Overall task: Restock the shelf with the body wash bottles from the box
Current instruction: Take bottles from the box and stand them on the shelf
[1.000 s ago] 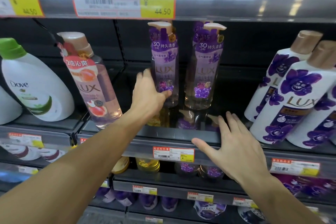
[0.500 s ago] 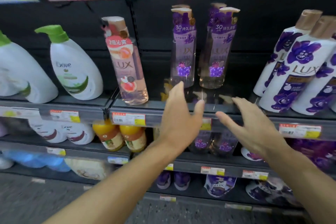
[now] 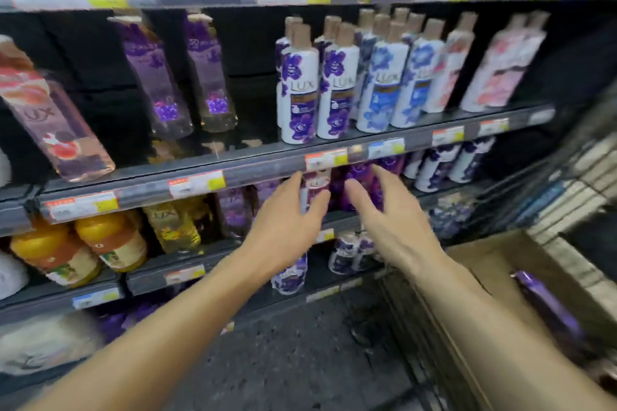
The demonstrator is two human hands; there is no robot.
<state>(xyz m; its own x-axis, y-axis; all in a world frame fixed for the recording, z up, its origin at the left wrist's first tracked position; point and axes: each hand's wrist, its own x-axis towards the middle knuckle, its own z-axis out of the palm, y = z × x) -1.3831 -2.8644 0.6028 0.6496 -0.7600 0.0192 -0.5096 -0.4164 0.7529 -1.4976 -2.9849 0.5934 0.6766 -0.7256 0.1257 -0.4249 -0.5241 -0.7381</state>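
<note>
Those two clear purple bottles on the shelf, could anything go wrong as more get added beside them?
Possibly. The two clear purple bottles stand tall and narrow near the shelf edge, so a nudge from a new one might tip them. Both hands, left hand and right hand, are empty, and the cardboard box sits low to the right, so hurried reaching could bump stock.

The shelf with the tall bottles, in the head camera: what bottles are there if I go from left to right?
Pink clear bottle → two purple clear bottles → white bottles with purple flowers → white bottles with blue flowers → pink-and-white bottles.
</note>
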